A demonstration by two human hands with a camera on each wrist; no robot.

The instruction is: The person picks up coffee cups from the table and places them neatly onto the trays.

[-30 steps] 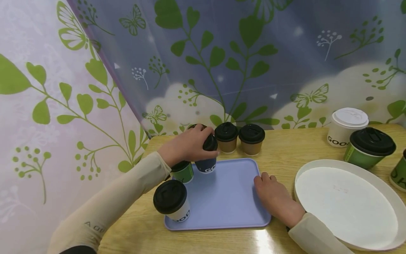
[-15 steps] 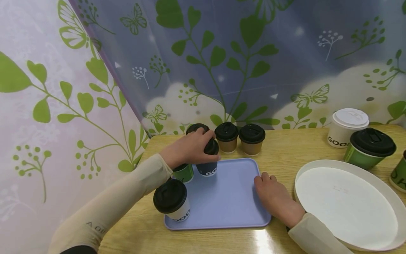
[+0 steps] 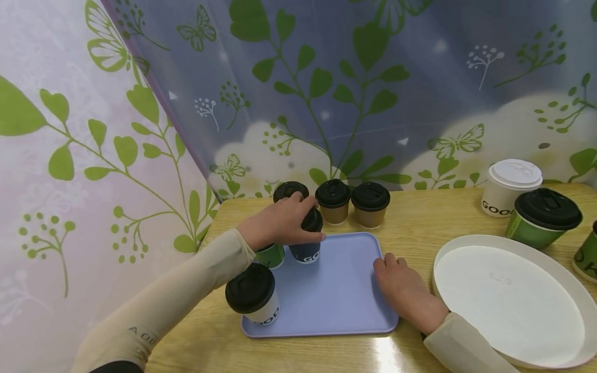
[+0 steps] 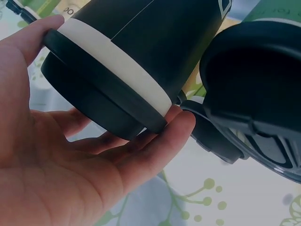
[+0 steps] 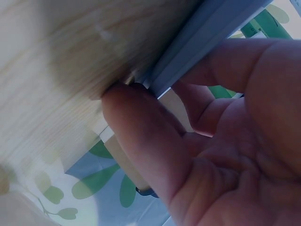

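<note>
My left hand grips a dark navy paper coffee cup by its black lid from above. The left wrist view shows the thumb and fingers around the lid rim of this cup. The cup stands upright over the back left of a lilac tray. A green cup with a black lid, partly hidden by my hand, and a white cup with a black lid stand along the tray's left side. My right hand holds the tray's right edge; in the right wrist view, fingers press around the rim.
Behind the tray stand two brown cups and another black-lidded cup. A round white tray lies at the right. Beyond it are a white-lidded cup, a tilted green cup and another green cup at the frame edge.
My left hand has moved the navy cup slightly toward me and to the right, uncovering more of the black-lidded cup behind. The right hand has stayed on the tray edge.
</note>
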